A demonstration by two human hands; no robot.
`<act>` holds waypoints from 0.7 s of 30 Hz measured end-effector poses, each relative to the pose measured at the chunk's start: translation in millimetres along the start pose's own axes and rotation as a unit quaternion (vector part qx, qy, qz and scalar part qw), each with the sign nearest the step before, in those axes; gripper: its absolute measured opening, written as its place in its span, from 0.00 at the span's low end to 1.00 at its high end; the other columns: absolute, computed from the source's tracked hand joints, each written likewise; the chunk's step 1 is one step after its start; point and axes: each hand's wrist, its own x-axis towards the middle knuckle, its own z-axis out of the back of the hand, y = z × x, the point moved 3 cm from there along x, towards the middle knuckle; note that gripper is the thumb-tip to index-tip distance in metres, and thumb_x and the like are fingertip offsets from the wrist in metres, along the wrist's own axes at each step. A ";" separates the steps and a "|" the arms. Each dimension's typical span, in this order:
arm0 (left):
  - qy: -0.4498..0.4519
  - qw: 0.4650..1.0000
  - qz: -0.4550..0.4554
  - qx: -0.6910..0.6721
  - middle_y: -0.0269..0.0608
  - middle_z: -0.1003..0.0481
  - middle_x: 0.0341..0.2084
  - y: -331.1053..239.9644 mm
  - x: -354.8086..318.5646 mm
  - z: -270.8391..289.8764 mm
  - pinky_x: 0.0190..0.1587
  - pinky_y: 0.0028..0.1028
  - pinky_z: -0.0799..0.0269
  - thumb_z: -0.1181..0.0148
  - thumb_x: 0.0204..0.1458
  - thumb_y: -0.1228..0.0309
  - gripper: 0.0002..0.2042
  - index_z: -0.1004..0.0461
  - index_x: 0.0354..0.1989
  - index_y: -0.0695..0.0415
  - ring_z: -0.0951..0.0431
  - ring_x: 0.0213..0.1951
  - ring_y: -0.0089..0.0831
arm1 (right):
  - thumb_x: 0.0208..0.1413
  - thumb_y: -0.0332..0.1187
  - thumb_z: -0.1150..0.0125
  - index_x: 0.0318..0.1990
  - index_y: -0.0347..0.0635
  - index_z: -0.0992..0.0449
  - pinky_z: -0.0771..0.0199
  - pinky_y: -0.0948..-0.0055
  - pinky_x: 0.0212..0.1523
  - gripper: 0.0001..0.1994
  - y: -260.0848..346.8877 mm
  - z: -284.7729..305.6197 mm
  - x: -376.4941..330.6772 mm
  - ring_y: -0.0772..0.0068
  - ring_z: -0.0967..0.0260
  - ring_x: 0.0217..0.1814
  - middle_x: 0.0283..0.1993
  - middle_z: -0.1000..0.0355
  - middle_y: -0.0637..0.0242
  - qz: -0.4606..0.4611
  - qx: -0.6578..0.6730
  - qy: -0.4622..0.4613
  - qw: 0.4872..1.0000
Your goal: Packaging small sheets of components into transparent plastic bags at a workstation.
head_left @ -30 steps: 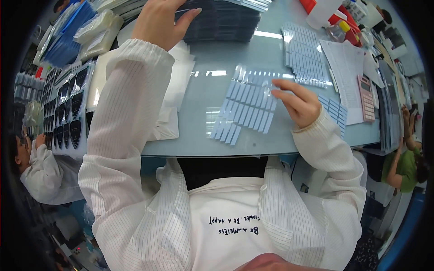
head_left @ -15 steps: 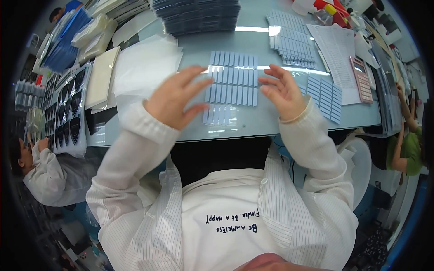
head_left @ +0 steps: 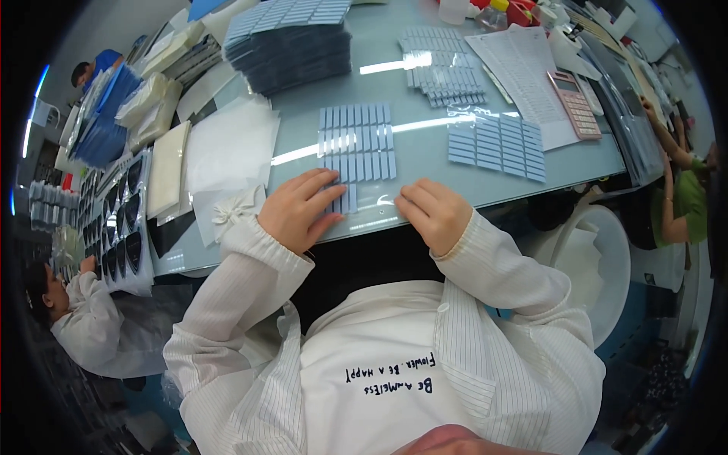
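Observation:
A sheet of pale blue rectangular pieces (head_left: 360,140) in rows on clear film lies on the glass-topped table in front of me. At its lower left corner is my left hand (head_left: 299,208), its fingers stretched out and apart over the last short row. My right hand (head_left: 436,216) rests at the table's front edge, beside the clear lower right part of the film. Its fingers are curled and pressed together; whatever is between the fingertips is hidden. A second blue sheet (head_left: 497,145) lies to the right.
A tall stack of blue sheets (head_left: 288,53) stands at the back. Translucent white sheets (head_left: 227,152) lie left, beside a cream pad (head_left: 167,171) and black shield-shaped pieces (head_left: 125,220). Right are more sheets (head_left: 444,68), printed papers (head_left: 523,76) and a pink calculator (head_left: 574,106). Co-workers sit both sides.
Both hands have come down from above the sheet to its near end. The right fingers have closed together. My view has shifted, so the tabletop things appear further left.

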 end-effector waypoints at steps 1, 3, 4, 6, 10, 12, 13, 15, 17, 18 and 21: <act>-0.004 1.000 -0.003 -0.004 0.48 0.26 0.56 -0.8 -0.7 -0.4 0.58 0.40 0.28 0.32 0.50 0.69 0.20 0.24 0.53 0.58 0.26 0.58 0.49 | 0.39 0.21 0.36 0.39 0.29 0.22 0.22 0.65 0.40 0.14 0.9 -0.9 -0.9 0.55 0.25 0.41 0.42 0.26 0.53 0.022 -0.019 0.016 0.999; -0.004 1.000 0.001 -0.008 0.48 0.26 0.56 -1.3 -0.9 -0.6 0.58 0.40 0.28 0.31 0.50 0.69 0.20 0.24 0.52 0.58 0.27 0.59 0.48 | 0.39 0.22 0.37 0.38 0.28 0.22 0.22 0.65 0.40 0.14 1.2 -0.9 -1.2 0.56 0.25 0.41 0.42 0.26 0.53 0.044 -0.035 0.034 0.998; -0.010 1.000 0.010 -0.016 0.49 0.26 0.56 -0.9 -1.7 -0.5 0.59 0.40 0.28 0.31 0.49 0.69 0.21 0.24 0.53 0.59 0.27 0.59 0.49 | 0.39 0.22 0.37 0.38 0.29 0.22 0.22 0.66 0.39 0.14 1.7 2.2 0.3 0.57 0.25 0.40 0.41 0.25 0.53 0.049 -0.040 0.036 0.997; -0.013 0.999 0.024 -0.029 0.49 0.26 0.57 0.1 -3.6 -0.2 0.60 0.41 0.29 0.31 0.49 0.69 0.22 0.24 0.53 0.59 0.27 0.59 0.49 | 0.39 0.22 0.37 0.37 0.29 0.22 0.22 0.66 0.38 0.14 1.1 5.7 2.2 0.58 0.24 0.40 0.40 0.25 0.54 0.055 -0.040 0.042 0.997; -0.031 0.998 0.049 -0.037 0.51 0.29 0.60 1.7 -6.5 5.0 0.60 0.42 0.30 0.28 0.45 0.69 0.27 0.25 0.56 0.59 0.28 0.60 0.53 | 0.37 0.20 0.35 0.37 0.29 0.21 0.22 0.68 0.33 0.14 -5.6 8.0 3.7 0.58 0.23 0.37 0.39 0.23 0.54 0.026 0.006 0.003 1.000; -0.036 0.997 0.055 -0.048 0.52 0.30 0.61 3.6 -6.6 5.2 0.60 0.43 0.30 0.27 0.43 0.68 0.28 0.26 0.56 0.60 0.29 0.60 0.54 | 0.36 0.20 0.35 0.36 0.29 0.21 0.22 0.69 0.32 0.14 -9.3 7.5 3.9 0.59 0.22 0.36 0.39 0.23 0.54 0.013 0.027 -0.007 1.000; -0.038 0.997 0.049 -0.051 0.52 0.30 0.60 3.9 -6.2 4.4 0.60 0.43 0.30 0.27 0.44 0.67 0.28 0.26 0.56 0.60 0.29 0.60 0.53 | 0.38 0.18 0.34 0.37 0.29 0.21 0.22 0.70 0.32 0.13 -11.3 7.6 4.0 0.59 0.22 0.36 0.40 0.23 0.54 -0.009 0.064 -0.015 0.998; -0.035 0.996 0.045 -0.061 0.52 0.30 0.60 4.3 -5.7 1.8 0.60 0.43 0.30 0.27 0.45 0.65 0.28 0.26 0.56 0.61 0.29 0.60 0.52 | 0.40 0.17 0.34 0.37 0.29 0.21 0.22 0.70 0.33 0.12 -13.0 6.9 5.0 0.58 0.22 0.36 0.40 0.23 0.54 -0.037 0.104 -0.018 0.994; -0.035 0.996 0.043 -0.064 0.53 0.28 0.58 3.8 -5.4 -0.1 0.58 0.43 0.29 0.28 0.45 0.65 0.27 0.26 0.55 0.62 0.28 0.59 0.52 | 0.46 0.16 0.35 0.41 0.29 0.21 0.21 0.71 0.36 0.12 -16.2 5.9 6.4 0.59 0.22 0.38 0.43 0.23 0.52 -0.125 0.180 -0.009 0.976; -0.032 0.996 0.044 -0.070 0.53 0.28 0.58 3.8 -5.1 0.0 0.58 0.43 0.29 0.28 0.45 0.65 0.27 0.26 0.55 0.62 0.28 0.59 0.52 | 0.46 0.16 0.35 0.41 0.29 0.21 0.21 0.71 0.36 0.12 -15.6 11.9 8.4 0.59 0.22 0.38 0.43 0.23 0.52 -0.130 0.181 -0.005 0.975; -0.032 0.995 0.048 -0.083 0.54 0.26 0.56 5.6 -5.3 -2.6 0.58 0.43 0.29 0.29 0.44 0.67 0.26 0.24 0.53 0.64 0.26 0.58 0.55 | 0.52 0.16 0.37 0.51 0.30 0.24 0.21 0.72 0.44 0.17 -26.3 28.9 8.4 0.63 0.22 0.45 0.53 0.25 0.52 -0.299 0.337 0.076 0.889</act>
